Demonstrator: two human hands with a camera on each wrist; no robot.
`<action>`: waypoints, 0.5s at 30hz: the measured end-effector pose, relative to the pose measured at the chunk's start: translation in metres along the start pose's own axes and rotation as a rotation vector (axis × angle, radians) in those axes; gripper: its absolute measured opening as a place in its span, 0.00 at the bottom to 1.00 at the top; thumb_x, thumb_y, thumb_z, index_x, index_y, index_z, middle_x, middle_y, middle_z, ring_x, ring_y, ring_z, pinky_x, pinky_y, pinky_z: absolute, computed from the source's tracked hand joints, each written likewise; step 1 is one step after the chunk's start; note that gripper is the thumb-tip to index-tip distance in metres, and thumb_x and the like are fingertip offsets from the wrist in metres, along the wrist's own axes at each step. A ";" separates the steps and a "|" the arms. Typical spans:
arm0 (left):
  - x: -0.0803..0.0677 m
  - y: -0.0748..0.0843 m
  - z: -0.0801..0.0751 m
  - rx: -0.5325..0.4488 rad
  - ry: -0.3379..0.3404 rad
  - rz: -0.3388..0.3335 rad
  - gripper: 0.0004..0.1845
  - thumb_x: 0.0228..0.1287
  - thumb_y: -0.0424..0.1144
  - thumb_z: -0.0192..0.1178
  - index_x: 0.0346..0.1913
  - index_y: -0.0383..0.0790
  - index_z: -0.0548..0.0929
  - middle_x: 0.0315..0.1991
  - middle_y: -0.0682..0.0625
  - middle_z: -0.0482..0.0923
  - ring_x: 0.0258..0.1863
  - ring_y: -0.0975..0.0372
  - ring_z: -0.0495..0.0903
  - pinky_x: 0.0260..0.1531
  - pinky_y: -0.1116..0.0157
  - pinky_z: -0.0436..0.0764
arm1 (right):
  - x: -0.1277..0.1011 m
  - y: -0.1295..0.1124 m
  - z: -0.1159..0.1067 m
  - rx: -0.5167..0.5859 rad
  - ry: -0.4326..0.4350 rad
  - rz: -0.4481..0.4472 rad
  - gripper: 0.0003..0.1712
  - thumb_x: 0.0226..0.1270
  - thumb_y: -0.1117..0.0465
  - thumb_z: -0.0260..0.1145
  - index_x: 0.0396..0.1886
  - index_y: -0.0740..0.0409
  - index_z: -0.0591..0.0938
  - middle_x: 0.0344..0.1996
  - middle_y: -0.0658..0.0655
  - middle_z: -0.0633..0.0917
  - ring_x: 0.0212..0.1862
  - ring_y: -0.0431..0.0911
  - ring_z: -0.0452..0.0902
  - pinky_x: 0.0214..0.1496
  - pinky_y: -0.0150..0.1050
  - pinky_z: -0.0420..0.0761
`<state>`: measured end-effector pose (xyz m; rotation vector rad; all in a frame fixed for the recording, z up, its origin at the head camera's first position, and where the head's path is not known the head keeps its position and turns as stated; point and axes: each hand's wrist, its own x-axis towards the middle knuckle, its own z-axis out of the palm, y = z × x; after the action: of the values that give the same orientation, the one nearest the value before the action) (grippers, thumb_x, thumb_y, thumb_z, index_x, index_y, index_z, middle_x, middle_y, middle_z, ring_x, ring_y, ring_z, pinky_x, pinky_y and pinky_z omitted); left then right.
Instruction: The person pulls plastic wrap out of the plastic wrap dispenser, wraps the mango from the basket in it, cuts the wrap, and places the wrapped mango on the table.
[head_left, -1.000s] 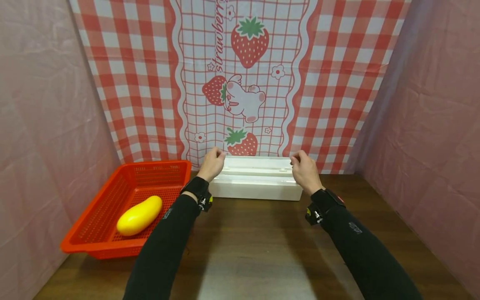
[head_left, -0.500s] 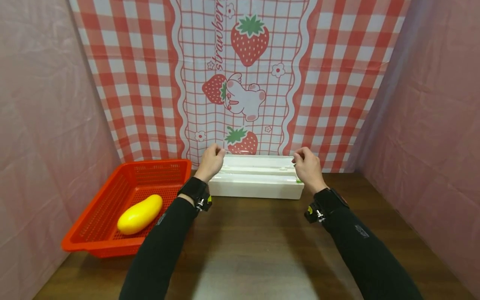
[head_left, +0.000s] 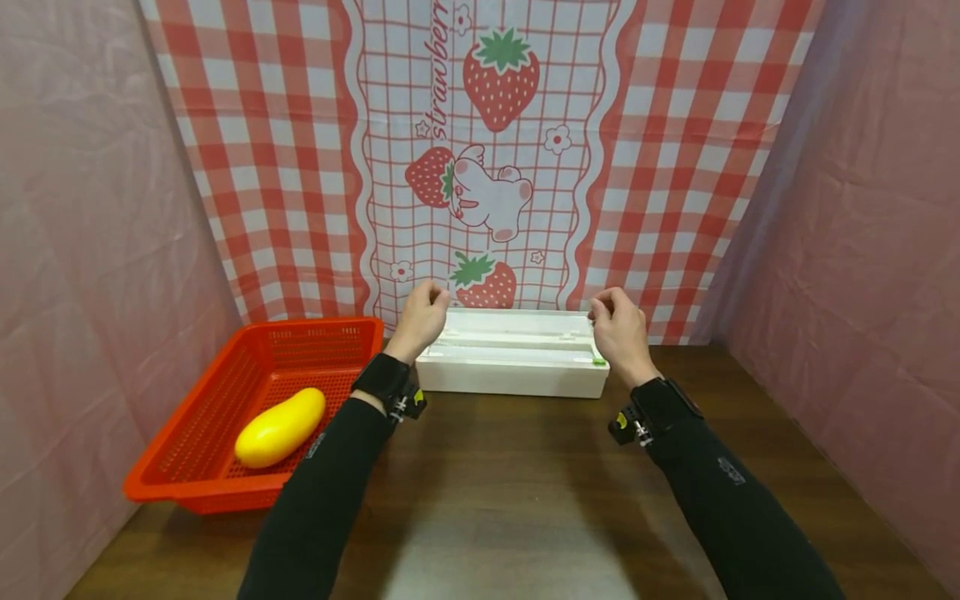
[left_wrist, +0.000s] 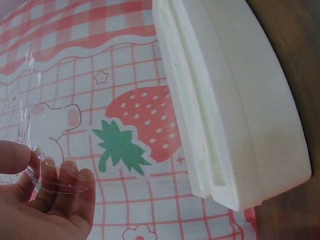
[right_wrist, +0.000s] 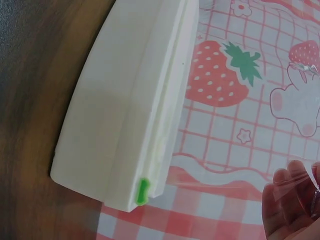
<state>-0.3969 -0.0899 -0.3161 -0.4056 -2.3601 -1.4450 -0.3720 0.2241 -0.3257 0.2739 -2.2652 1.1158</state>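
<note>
1. While both hands are up at the far side of the white box (head_left: 513, 380), clear film (left_wrist: 31, 62) seems to span between them; it's nearly invisible in the head view, glints only in the wrist views.
2. Left hand (head_left: 422, 320): thumb and index pinch film, other fingers loosely bent under it. Risk: film sticks to those fingers and bunches.
3. Right hand (head_left: 622, 333): pinching film too, though its thumb is partly cut off in the wrist view. Risk: a corner slips if the pinch is shallow.
4. Uneven pull, one hand higher or faster, could skew or tear the sheet. Slack would let it fold onto itself.
5. Box sits on the table (head_left: 510, 500) with neither hand bracing it. If film is attached inside (can't confirm), a hard tug could slide or tip it.
6. Green slider (head_left: 599, 362) is at the box's right end, near the right hand; an accidental knock could shift it.
7. Orange basket (head_left: 161, 446) with the yellow fruit-shaped item (head_left: 281, 427) is beside the left forearm. A wide elbow could bump it.
</note>
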 end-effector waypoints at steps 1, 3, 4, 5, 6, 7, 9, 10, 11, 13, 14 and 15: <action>0.000 0.001 0.000 -0.004 0.003 -0.001 0.11 0.79 0.39 0.48 0.48 0.33 0.75 0.43 0.40 0.73 0.42 0.51 0.72 0.44 0.57 0.72 | 0.000 -0.001 -0.001 -0.001 0.000 -0.003 0.14 0.82 0.60 0.52 0.50 0.68 0.77 0.37 0.66 0.82 0.40 0.57 0.78 0.42 0.45 0.73; -0.001 0.001 -0.001 -0.012 0.012 0.003 0.11 0.79 0.39 0.49 0.47 0.33 0.76 0.42 0.41 0.73 0.41 0.51 0.72 0.43 0.57 0.71 | -0.001 -0.003 -0.002 -0.005 -0.001 -0.011 0.14 0.83 0.60 0.52 0.50 0.68 0.76 0.38 0.66 0.81 0.40 0.57 0.78 0.42 0.46 0.73; -0.001 0.002 -0.001 -0.010 0.016 0.005 0.11 0.79 0.39 0.49 0.47 0.33 0.75 0.42 0.41 0.73 0.41 0.51 0.72 0.43 0.58 0.71 | -0.001 -0.003 -0.002 -0.009 0.001 -0.013 0.14 0.83 0.60 0.52 0.50 0.68 0.76 0.38 0.66 0.81 0.41 0.57 0.78 0.42 0.46 0.73; -0.002 0.002 -0.001 -0.010 0.022 0.008 0.11 0.79 0.39 0.49 0.47 0.33 0.76 0.42 0.41 0.73 0.40 0.51 0.72 0.42 0.58 0.71 | -0.001 -0.004 -0.003 -0.012 0.002 -0.015 0.14 0.83 0.59 0.52 0.50 0.68 0.76 0.38 0.66 0.81 0.41 0.57 0.78 0.42 0.45 0.73; -0.002 0.003 -0.001 -0.010 0.027 0.009 0.10 0.79 0.39 0.49 0.47 0.33 0.76 0.41 0.41 0.73 0.40 0.52 0.72 0.42 0.58 0.71 | -0.001 -0.005 -0.003 -0.016 0.005 -0.017 0.15 0.83 0.59 0.52 0.50 0.68 0.76 0.38 0.65 0.81 0.41 0.57 0.78 0.43 0.45 0.73; -0.002 0.003 -0.001 -0.012 0.030 0.010 0.10 0.79 0.39 0.50 0.47 0.33 0.75 0.41 0.42 0.73 0.40 0.52 0.72 0.42 0.58 0.71 | -0.001 -0.005 -0.004 -0.018 0.005 -0.018 0.14 0.83 0.59 0.52 0.50 0.67 0.76 0.38 0.65 0.81 0.41 0.56 0.77 0.43 0.45 0.73; -0.003 0.005 -0.002 -0.010 0.039 0.009 0.10 0.79 0.39 0.50 0.47 0.34 0.76 0.41 0.42 0.73 0.39 0.52 0.72 0.41 0.58 0.71 | -0.001 -0.007 -0.005 -0.017 0.008 -0.023 0.14 0.83 0.59 0.52 0.51 0.67 0.76 0.38 0.65 0.81 0.41 0.56 0.77 0.43 0.45 0.73; -0.003 0.005 -0.002 -0.007 0.043 0.008 0.10 0.79 0.39 0.49 0.47 0.34 0.76 0.41 0.42 0.73 0.39 0.52 0.72 0.42 0.58 0.71 | -0.002 -0.007 -0.005 -0.016 0.009 -0.024 0.15 0.83 0.59 0.52 0.51 0.67 0.76 0.38 0.64 0.81 0.40 0.55 0.77 0.43 0.45 0.73; -0.004 0.006 -0.002 -0.008 0.047 0.007 0.11 0.79 0.40 0.49 0.47 0.34 0.76 0.41 0.42 0.73 0.40 0.52 0.72 0.42 0.58 0.71 | -0.002 -0.008 -0.006 -0.013 0.011 -0.028 0.15 0.83 0.59 0.52 0.51 0.68 0.76 0.38 0.64 0.81 0.40 0.55 0.77 0.43 0.44 0.73; -0.004 0.008 -0.003 -0.008 0.056 0.007 0.11 0.79 0.40 0.49 0.48 0.35 0.76 0.41 0.43 0.74 0.40 0.52 0.72 0.42 0.58 0.71 | -0.002 -0.010 -0.007 -0.007 0.014 -0.036 0.15 0.82 0.59 0.53 0.51 0.68 0.77 0.37 0.64 0.81 0.40 0.55 0.77 0.42 0.44 0.73; -0.004 0.009 -0.003 -0.006 0.062 0.009 0.11 0.79 0.40 0.49 0.48 0.35 0.77 0.41 0.43 0.74 0.40 0.52 0.72 0.43 0.59 0.71 | -0.002 -0.010 -0.007 -0.007 0.018 -0.043 0.15 0.82 0.59 0.53 0.51 0.69 0.77 0.37 0.64 0.81 0.39 0.55 0.77 0.42 0.44 0.74; -0.005 0.010 -0.003 -0.008 0.064 0.011 0.11 0.79 0.39 0.49 0.48 0.35 0.77 0.41 0.43 0.74 0.40 0.52 0.72 0.43 0.59 0.71 | -0.002 -0.011 -0.007 -0.007 0.020 -0.048 0.15 0.82 0.60 0.53 0.51 0.69 0.77 0.37 0.64 0.81 0.39 0.54 0.77 0.41 0.43 0.73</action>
<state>-0.3883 -0.0891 -0.3089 -0.3690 -2.2989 -1.4418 -0.3626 0.2228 -0.3162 0.3116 -2.2329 1.0817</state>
